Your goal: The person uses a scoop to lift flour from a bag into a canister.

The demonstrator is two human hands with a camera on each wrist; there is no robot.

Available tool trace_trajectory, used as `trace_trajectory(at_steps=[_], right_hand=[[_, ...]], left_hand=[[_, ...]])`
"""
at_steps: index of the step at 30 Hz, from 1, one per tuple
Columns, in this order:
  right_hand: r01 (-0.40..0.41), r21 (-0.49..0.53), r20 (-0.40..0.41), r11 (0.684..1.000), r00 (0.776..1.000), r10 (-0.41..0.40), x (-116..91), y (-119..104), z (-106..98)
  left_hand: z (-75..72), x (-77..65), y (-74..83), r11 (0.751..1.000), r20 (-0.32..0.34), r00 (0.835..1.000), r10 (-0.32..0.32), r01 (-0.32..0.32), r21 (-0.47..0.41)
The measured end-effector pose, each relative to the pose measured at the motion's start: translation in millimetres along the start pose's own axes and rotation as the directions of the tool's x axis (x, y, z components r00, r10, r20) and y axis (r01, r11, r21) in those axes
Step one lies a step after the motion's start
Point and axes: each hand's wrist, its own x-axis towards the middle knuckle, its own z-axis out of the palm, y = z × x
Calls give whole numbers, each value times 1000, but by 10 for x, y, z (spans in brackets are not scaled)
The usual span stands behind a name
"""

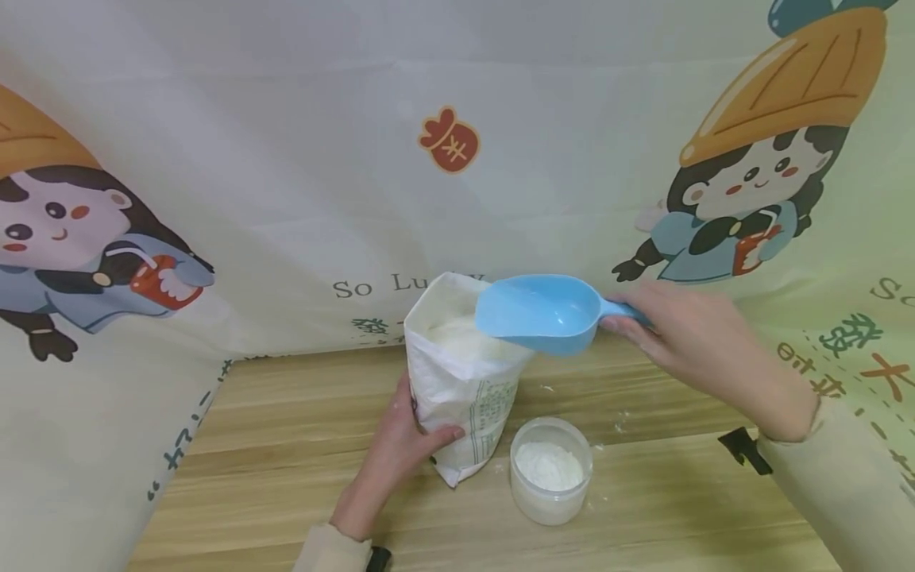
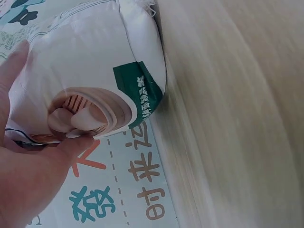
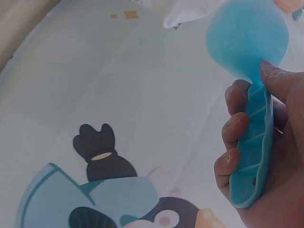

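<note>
My left hand [image 1: 400, 441] grips the side of a white bag of flour [image 1: 457, 405], which stands tilted on the table with its top open and white powder inside. In the left wrist view, the bag [image 2: 80, 52] shows a printed steamer of buns and a green label. My right hand [image 1: 704, 342] holds a light blue scoop [image 1: 554, 314] by its handle, over the bag's mouth. The right wrist view has fingers curled round the scoop's ribbed handle [image 3: 254, 147]. A clear round tub [image 1: 550, 508] with white powder [image 1: 549, 466] inside stands right of the bag.
The wood-patterned table [image 1: 272, 445] has specks of powder around the tub. A printed cloth [image 1: 300, 175] with cartoon figures hangs close behind the bag and along both sides. A black strap [image 1: 746, 450] hangs at the right sleeve.
</note>
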Motion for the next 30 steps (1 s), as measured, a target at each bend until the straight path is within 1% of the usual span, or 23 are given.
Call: trace_trajectory(at_steps=[3, 5, 9, 11, 13, 17, 22, 25, 30], right_hand=[[31, -42, -9, 999, 999, -31, 111, -21, 5], [67, -85, -32, 994, 997, -70, 178, -34, 14], [158, -204, -74, 966, 982, -176, 306, -79, 49], [198, -238, -78, 951, 972, -222, 363, -111, 60], [228, -248, -71, 941, 965, -253, 413, -148, 64], [263, -254, -45, 931, 958, -283, 489, -213, 59], [279, -312, -4, 908, 956, -295, 570, -281, 65], [303, -364, 32, 881, 949, -313, 619, -326, 81], [358, -456, 152, 815, 934, -325, 702, -436, 110]], left_hand=[[-6, 3, 2, 1000, -6, 1000, 6, -6, 5], [-6, 8, 0, 1000, -9, 1000, 10, -9, 14], [-4, 12, -2, 1000, -10, 1000, 13, -13, 20], [-3, 13, -7, 999, -10, 1000, 16, -16, 32], [-1, 11, -12, 999, -9, 1000, 17, -16, 41], [5, 8, -25, 998, -11, 1000, 23, -22, 50], [6, 3, -30, 998, -14, 1000, 25, -25, 55], [2, 1, -29, 998, -13, 999, 29, -29, 57], [-3, 0, -31, 999, -1, 999, 32, -32, 37]])
